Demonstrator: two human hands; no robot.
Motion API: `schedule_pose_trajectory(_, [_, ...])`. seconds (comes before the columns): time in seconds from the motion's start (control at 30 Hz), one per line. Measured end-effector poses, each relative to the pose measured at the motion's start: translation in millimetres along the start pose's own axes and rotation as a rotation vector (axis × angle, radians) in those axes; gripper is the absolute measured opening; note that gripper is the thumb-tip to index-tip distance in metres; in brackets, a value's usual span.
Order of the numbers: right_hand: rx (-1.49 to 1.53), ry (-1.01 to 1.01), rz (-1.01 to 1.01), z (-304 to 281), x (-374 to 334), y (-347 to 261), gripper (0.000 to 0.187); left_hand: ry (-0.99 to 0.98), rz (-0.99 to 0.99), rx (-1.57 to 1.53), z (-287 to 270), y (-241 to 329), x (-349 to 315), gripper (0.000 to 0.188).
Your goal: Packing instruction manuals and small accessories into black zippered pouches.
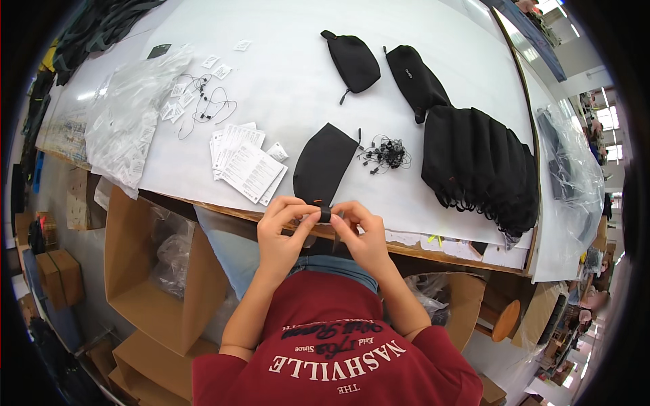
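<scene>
A black fabric pouch [325, 162] lies on the white table with its near end at the front edge. That end carries a short black loop [325, 214], which both hands pinch from either side. My left hand [286, 227] has thumb and fingertips closed on the loop's left side. My right hand [360, 229] closes on its right side, fingers bent. A small orange mark shows on the pouch just above the fingertips. To the right of the pouch lies a tangle of thin black strings [386, 154] with small black tags.
Printed white cards [250, 169] lie left of the pouch. Beyond them are more strings [203, 98], small white packets [221, 71] and a clear plastic bag [132, 115]. Black pouches [481, 162] are stacked at right, two others [352, 64] farther back. Cardboard boxes [156, 271] stand below the table.
</scene>
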State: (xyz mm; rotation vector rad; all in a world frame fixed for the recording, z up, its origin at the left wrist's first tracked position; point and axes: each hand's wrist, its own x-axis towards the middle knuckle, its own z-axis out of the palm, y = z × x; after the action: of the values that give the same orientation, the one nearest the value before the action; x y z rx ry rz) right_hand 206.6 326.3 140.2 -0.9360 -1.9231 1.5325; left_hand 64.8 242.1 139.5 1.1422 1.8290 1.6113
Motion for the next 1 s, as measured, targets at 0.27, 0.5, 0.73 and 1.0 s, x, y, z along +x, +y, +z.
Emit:
schedule_pose_trajectory(0.27, [0.575,0.040,0.045,-17.0,-2.8,-0.1,0.011,-0.008,-0.194,-0.466,-1.6,13.9,-7.9,0.006])
schedule_pose_trajectory(0.5, [0.665,-0.050,0.058,-15.5,-4.2,-11.1,0.007,-0.152,-0.280,-0.348,-3.4,21.7,-9.4,0.005])
schedule_pose_trajectory(0.73, [0.712,-0.017,0.196,-1.2,-7.3,-9.2,0.009,-0.130,-0.235,-0.271,-1.5,21.0,-10.3,0.004])
schedule_pose_trajectory(1.0, [0.665,-0.032,0.170,0.7,-6.1,-9.1,0.009,-0.086,-0.202,-0.177,-1.4,19.9,-10.2,0.005])
